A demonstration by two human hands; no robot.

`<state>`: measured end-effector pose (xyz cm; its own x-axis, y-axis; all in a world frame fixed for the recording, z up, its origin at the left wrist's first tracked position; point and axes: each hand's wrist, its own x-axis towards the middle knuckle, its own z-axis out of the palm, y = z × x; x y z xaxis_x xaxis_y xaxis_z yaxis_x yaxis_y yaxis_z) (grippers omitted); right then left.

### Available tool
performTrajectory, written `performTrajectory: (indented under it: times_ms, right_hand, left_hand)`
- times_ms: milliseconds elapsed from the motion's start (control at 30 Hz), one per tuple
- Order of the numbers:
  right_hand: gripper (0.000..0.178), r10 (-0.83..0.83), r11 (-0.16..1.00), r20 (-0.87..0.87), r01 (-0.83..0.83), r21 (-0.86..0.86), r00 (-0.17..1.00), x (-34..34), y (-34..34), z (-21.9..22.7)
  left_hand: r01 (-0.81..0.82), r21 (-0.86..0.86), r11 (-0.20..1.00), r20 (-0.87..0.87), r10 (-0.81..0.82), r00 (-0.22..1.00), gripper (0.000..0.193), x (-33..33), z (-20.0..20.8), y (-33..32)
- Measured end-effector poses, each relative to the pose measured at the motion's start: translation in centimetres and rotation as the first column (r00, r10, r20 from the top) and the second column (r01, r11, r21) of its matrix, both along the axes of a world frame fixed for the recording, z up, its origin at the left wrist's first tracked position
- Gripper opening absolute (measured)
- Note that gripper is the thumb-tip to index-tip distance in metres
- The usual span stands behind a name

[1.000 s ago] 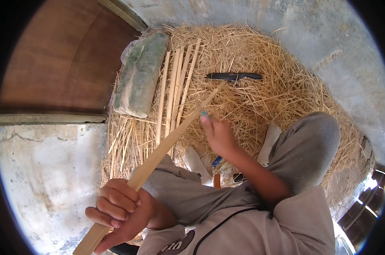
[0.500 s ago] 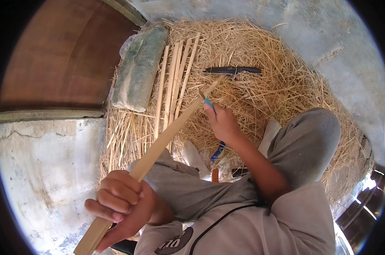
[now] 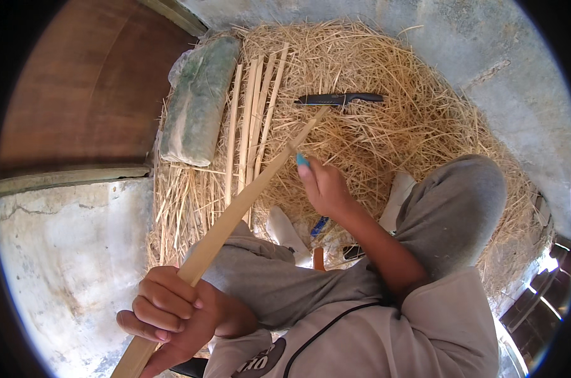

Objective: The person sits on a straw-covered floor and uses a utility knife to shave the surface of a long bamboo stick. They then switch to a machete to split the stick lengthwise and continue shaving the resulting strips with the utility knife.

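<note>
My left hand [image 3: 169, 312] is wrapped round the lower part of a long pale wooden strip [image 3: 229, 217], which slants up and away to the right. The far end of the strip is narrow and comes close to a black knife [image 3: 339, 99] lying on the straw. My right hand [image 3: 326, 186] is closed on a small knife [image 3: 303, 160] with a teal handle. Its blade meets the strip at the right side of the far part. Most of the handle is hidden in my fingers.
Several similar strips [image 3: 255, 107] lie on the straw [image 3: 386, 69], beside a greenish plastic-wrapped bundle [image 3: 200, 104]. A blue object [image 3: 319, 227] rests between my feet. Concrete walls [image 3: 71, 252] and a brown wooden panel [image 3: 77, 94] enclose the place.
My right hand with the small knife has shifted slightly left and down along the strip. My left hand has moved a little left and down, still gripping the strip.
</note>
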<state>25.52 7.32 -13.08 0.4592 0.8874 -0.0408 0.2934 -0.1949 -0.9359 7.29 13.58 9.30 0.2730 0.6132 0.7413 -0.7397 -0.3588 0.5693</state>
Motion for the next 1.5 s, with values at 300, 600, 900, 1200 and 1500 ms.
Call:
performTrajectory:
  times_ms: [300,600,900,1200,1500]
  right_hand:
    - [0.051,-0.003,0.999,0.137,0.009,-0.042,0.991,-0.5,0.9,-0.2]
    - [0.053,-0.016,1.0,0.039,0.016,-0.013,0.999,-1.4,1.0,2.5]
    - [0.055,0.019,0.977,-0.013,-0.022,-0.213,1.0,-0.4,1.3,3.5]
    - [0.064,-0.123,0.991,-0.001,0.123,-0.049,0.992,-0.3,1.7,1.4]
    - [0.06,-0.046,0.996,-0.011,0.047,0.073,0.999,-0.8,0.7,-0.5]
  left_hand:
    - [-0.011,-0.05,0.999,0.033,0.012,0.999,0.067,0.4,-0.4,1.3]
    - [-0.04,-0.055,0.998,0.029,0.042,0.999,0.07,0.7,-0.2,0.7]
    - [0.013,-0.059,0.998,0.055,-0.009,0.998,0.071,1.0,-0.2,0.4]
    - [-0.003,0.029,1.0,0.011,0.002,1.0,0.068,1.3,-1.0,-0.7]
    - [-0.106,-0.008,0.994,0.003,0.106,0.994,0.067,0.5,-0.5,0.4]
